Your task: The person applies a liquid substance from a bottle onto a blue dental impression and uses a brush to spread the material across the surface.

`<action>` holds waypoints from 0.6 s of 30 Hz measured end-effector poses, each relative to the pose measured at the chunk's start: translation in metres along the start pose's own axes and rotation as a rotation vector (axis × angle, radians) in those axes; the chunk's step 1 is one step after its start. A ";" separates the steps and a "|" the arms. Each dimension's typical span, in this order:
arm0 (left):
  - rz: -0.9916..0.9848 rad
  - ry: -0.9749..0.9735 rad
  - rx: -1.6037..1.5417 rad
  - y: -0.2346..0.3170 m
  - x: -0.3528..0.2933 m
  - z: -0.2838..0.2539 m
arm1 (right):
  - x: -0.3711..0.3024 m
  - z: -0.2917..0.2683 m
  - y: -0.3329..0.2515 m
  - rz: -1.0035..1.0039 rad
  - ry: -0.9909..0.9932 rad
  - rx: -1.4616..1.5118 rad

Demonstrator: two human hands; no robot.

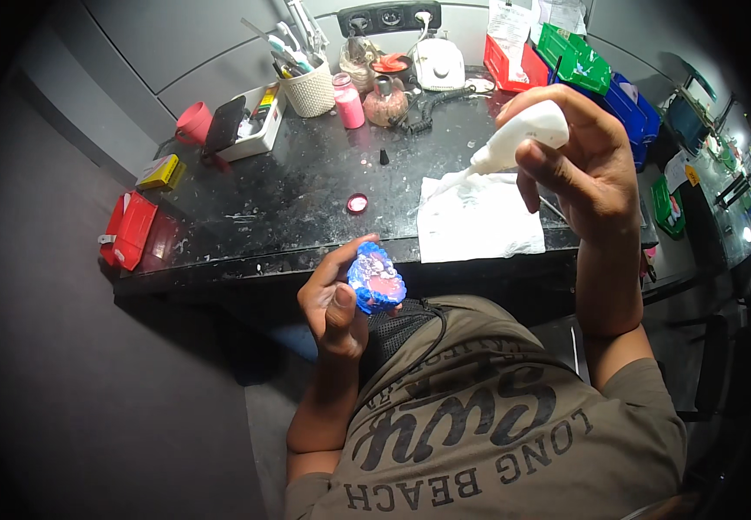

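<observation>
At the table's front edge, my left hand (332, 316) is closed around a dental mould (380, 284), blue at the rim with pink and whitish material inside. My right hand (590, 169) is raised higher and to the right, its thumb and fingers around a white squeeze bottle (527, 136). The bottle tilts, its thin nozzle pointing down and left, apart from the mould. Below the nozzle lies a white paper towel (477, 227). A small dark red lid (356, 204) and a small black cap (384, 157) rest on the black table (289, 204).
Toward the back stand a cup of tools (309, 91), a jar of pink powder (348, 108), a glass bottle (386, 108) and a white device (438, 65). A white tray (258, 143) and red bin (133, 230) are left; red, green and blue bins (575, 61) are right.
</observation>
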State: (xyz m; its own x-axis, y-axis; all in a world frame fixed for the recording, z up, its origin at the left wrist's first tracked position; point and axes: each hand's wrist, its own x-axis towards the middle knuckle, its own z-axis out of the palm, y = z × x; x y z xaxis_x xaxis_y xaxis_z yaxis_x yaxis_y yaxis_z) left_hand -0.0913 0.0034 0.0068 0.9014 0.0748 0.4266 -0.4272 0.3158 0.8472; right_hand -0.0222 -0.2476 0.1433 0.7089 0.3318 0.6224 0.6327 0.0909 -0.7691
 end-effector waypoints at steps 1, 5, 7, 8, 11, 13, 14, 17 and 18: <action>0.002 0.002 0.000 0.000 0.000 0.000 | 0.002 0.001 -0.002 -0.017 -0.015 -0.002; -0.011 -0.006 -0.001 0.000 -0.001 -0.002 | 0.003 0.009 -0.008 -0.054 0.049 -0.048; -0.037 -0.029 -0.006 0.002 -0.001 -0.001 | 0.003 0.011 -0.015 -0.044 0.048 -0.041; -0.039 -0.021 -0.004 0.003 -0.002 -0.001 | 0.002 0.013 -0.019 -0.051 0.061 -0.098; -0.056 -0.032 -0.010 0.005 -0.001 0.000 | 0.000 0.019 -0.027 -0.062 0.075 -0.196; -0.064 -0.037 -0.041 0.005 0.000 0.002 | -0.002 0.024 -0.029 -0.079 0.090 -0.289; -0.055 -0.033 -0.037 0.006 0.000 0.003 | -0.006 0.029 -0.028 -0.069 0.144 -0.328; -0.068 -0.038 -0.036 0.007 0.000 0.002 | -0.008 0.038 -0.029 -0.048 0.217 -0.418; -0.071 -0.034 -0.034 0.007 0.000 0.001 | -0.009 0.040 -0.030 -0.044 0.214 -0.414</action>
State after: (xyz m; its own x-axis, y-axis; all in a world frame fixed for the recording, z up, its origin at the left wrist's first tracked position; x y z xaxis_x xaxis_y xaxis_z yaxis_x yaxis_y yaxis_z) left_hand -0.0947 0.0043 0.0129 0.9262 0.0195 0.3764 -0.3589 0.3509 0.8649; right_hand -0.0597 -0.2158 0.1548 0.6994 0.1306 0.7027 0.7039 -0.2964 -0.6455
